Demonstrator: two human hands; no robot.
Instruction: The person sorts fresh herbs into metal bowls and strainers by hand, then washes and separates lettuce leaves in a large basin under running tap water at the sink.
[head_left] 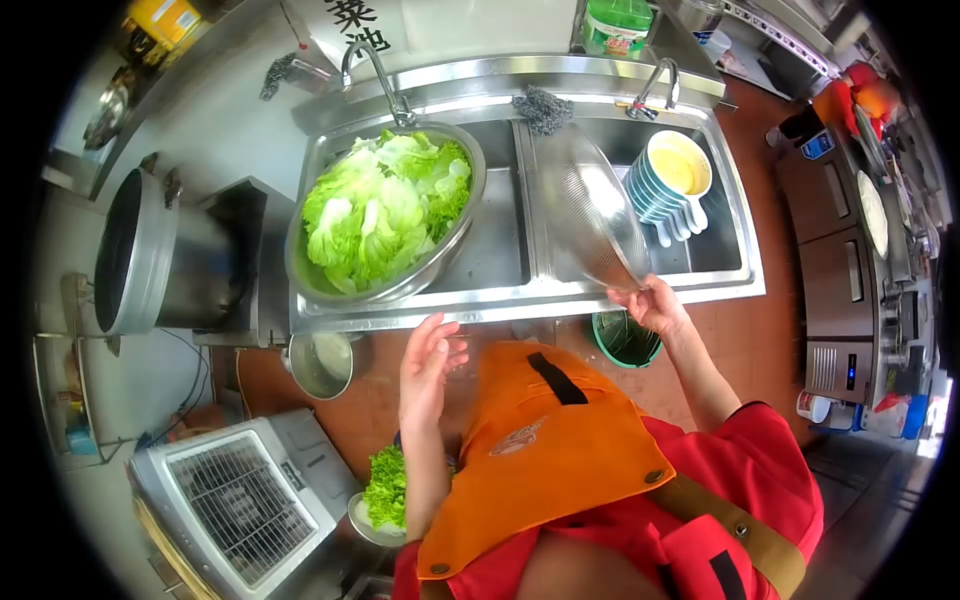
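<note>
My right hand (652, 306) grips the near rim of a perforated metal colander (595, 205), which stands tilted on its side in the right part of the double sink (480, 318). Fingers apart and holding nothing, my left hand (428, 362) is raised just in front of the sink's front edge. Beyond it, a large metal bowl (470, 225) rests tilted over the left basin, heaped with green lettuce leaves (380, 205). To the right of the colander lies a stack of blue-and-white handled bowls (660, 190), with something yellow inside the top one.
Two faucets (380, 80) rise behind the sink, with a steel wool scourer (543, 108) between them. A large pot (140, 250) stands at left. Below are a green bin (627, 340), a metal pot (320, 365) and a bowl of lettuce (385, 495). Another person (860, 105) is at far right.
</note>
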